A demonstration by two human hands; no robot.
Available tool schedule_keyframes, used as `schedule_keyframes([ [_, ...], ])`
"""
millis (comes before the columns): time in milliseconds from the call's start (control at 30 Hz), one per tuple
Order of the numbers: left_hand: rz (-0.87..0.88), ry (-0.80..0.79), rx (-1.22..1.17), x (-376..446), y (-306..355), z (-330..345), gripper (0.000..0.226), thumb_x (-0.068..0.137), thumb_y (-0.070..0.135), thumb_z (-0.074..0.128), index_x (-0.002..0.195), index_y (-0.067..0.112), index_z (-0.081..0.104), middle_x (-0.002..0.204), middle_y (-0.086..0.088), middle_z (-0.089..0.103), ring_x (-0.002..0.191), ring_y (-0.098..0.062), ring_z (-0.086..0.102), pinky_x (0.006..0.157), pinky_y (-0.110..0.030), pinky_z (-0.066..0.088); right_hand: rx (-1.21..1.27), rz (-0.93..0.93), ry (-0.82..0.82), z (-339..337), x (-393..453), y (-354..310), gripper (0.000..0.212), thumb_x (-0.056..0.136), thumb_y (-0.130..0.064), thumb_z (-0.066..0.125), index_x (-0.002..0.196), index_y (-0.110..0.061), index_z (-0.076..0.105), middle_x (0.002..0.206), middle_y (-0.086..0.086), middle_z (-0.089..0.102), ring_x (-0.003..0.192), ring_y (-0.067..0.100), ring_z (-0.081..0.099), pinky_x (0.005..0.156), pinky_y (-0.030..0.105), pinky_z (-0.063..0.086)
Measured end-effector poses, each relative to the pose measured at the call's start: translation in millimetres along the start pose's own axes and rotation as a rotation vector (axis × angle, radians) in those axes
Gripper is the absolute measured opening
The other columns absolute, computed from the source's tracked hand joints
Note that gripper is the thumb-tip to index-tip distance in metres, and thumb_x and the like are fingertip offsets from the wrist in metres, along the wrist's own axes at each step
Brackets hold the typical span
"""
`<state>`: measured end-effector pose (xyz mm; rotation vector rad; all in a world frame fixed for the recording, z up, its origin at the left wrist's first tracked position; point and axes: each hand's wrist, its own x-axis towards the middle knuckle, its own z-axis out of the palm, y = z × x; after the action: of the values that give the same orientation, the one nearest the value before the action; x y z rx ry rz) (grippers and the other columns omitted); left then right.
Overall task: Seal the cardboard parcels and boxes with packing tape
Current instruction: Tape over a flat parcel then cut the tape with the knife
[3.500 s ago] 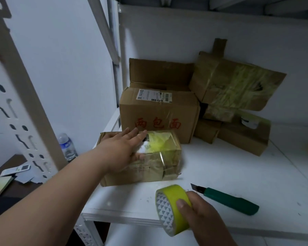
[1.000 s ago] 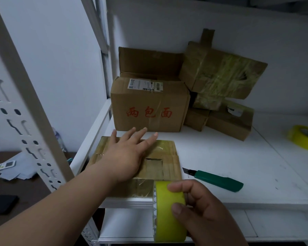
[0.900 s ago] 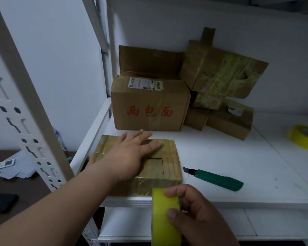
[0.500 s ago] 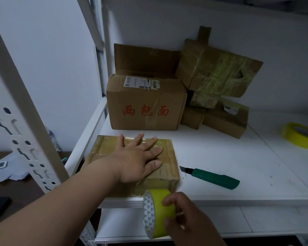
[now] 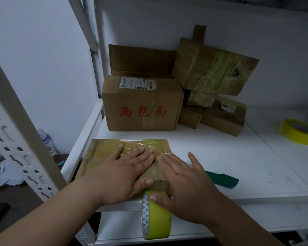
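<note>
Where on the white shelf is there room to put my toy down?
Bare shelf lies between the green knife, the yellow tape roll at the right, and the stacked boxes behind. The left front is crowded: both hands press the flat parcel there.

Storeroom packing corner.
White metal shelving (image 5: 256, 157) beyond the hands holds stacked cardboard boxes (image 5: 142, 107) against bare walls.

Right hand (image 5: 187, 185) now flat on parcel (image 5: 103, 151), tape roll (image 5: 156, 217) released.

Both forearms bare, no sleeves or jewellery.
</note>
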<state>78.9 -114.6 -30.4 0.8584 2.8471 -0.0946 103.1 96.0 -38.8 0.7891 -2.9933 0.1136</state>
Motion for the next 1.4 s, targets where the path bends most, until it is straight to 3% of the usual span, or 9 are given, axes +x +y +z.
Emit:
schedule_keyframes([
  [233,0.037,0.059,0.014,3,-2,3,0.078,0.087,0.066,-0.007,0.156,0.029,-0.004,0.163,0.01,-0.009,0.148,-0.006,-0.017,0.119,-0.038,-0.016,-0.031,-0.024,-0.015,-9,19,-3,0.094,0.085,-0.08,0.017,0.155,-0.018,0.022,0.164,-0.002,0.014,0.152,0.012,0.007,0.118,0.049,-0.011],
  [333,0.053,0.068,0.029,-1,-3,8,0.088,0.077,0.065,-0.022,0.155,0.026,-0.012,0.162,0.008,-0.015,0.147,-0.009,-0.02,0.116,-0.033,-0.019,0.012,-0.025,-0.063,1,20,-3,0.086,0.091,-0.075,0.016,0.158,-0.022,0.001,0.162,-0.008,-0.013,0.15,0.007,-0.012,0.119,0.044,-0.013],
  [533,0.039,-0.052,-0.036,9,-6,1,0.077,0.089,0.068,0.0,0.153,0.028,-0.016,0.158,0.012,-0.021,0.144,-0.003,-0.024,0.12,-0.032,-0.015,-0.065,-0.062,-0.277,-14,28,5,0.092,0.088,-0.076,0.02,0.156,-0.022,-0.01,0.162,-0.008,-0.018,0.146,0.003,-0.02,0.119,0.048,-0.018],
  [633,0.046,0.013,-0.013,7,-6,6,0.088,0.077,0.069,-0.013,0.155,0.028,-0.006,0.156,0.013,-0.015,0.145,-0.003,-0.017,0.119,-0.03,-0.012,-0.077,-0.074,-0.266,-14,29,8,0.084,0.088,-0.073,0.003,0.156,-0.024,-0.009,0.162,-0.009,-0.018,0.141,-0.002,-0.023,0.118,0.045,-0.019],
  [700,0.096,0.191,0.045,5,-5,13,0.081,0.091,0.065,-0.006,0.153,0.024,0.027,0.157,0.007,0.017,0.146,-0.006,0.014,0.121,-0.032,0.014,-0.088,-0.082,-0.187,-6,31,8,0.085,0.088,-0.072,-0.001,0.157,-0.021,0.002,0.162,-0.008,-0.01,0.144,-0.001,-0.014,0.118,0.046,-0.016],
  [800,0.157,0.43,0.011,-1,-9,31,0.052,0.101,0.05,0.034,0.124,0.018,0.068,0.128,0.002,0.066,0.121,-0.014,0.061,0.094,-0.035,0.055,-0.109,-0.156,0.137,10,27,8,0.067,0.094,-0.059,0.028,0.136,-0.015,0.057,0.147,0.001,0.05,0.138,0.01,0.043,0.114,0.051,0.01],
  [1000,0.139,0.457,-0.035,5,-5,31,0.055,0.1,0.05,0.029,0.115,0.021,0.073,0.115,0.007,0.072,0.108,-0.011,0.068,0.073,-0.029,0.061,-0.038,-0.254,0.372,29,25,16,0.041,0.089,-0.044,0.049,0.104,-0.019,0.077,0.115,-0.004,0.073,0.113,0.009,0.065,0.109,0.049,0.028],
  [1200,0.075,0.422,-0.02,-11,-6,35,0.065,0.104,0.042,0.007,0.131,0.022,0.063,0.132,0.007,0.062,0.123,-0.009,0.058,0.096,-0.035,0.053,-0.05,-0.274,0.238,31,17,31,0.045,0.093,-0.039,0.04,0.13,-0.024,0.062,0.14,-0.007,0.057,0.132,0.007,0.049,0.108,0.047,0.023],
  [1400,0.089,0.423,-0.118,-18,4,35,0.043,0.092,0.032,0.044,0.126,0.02,0.067,0.13,0.004,0.064,0.123,-0.013,0.059,0.098,-0.037,0.053,0.07,-0.277,0.36,31,10,22,0.034,0.091,-0.034,0.051,0.115,-0.021,0.072,0.128,-0.005,0.066,0.123,0.008,0.058,0.11,0.049,0.03],
])
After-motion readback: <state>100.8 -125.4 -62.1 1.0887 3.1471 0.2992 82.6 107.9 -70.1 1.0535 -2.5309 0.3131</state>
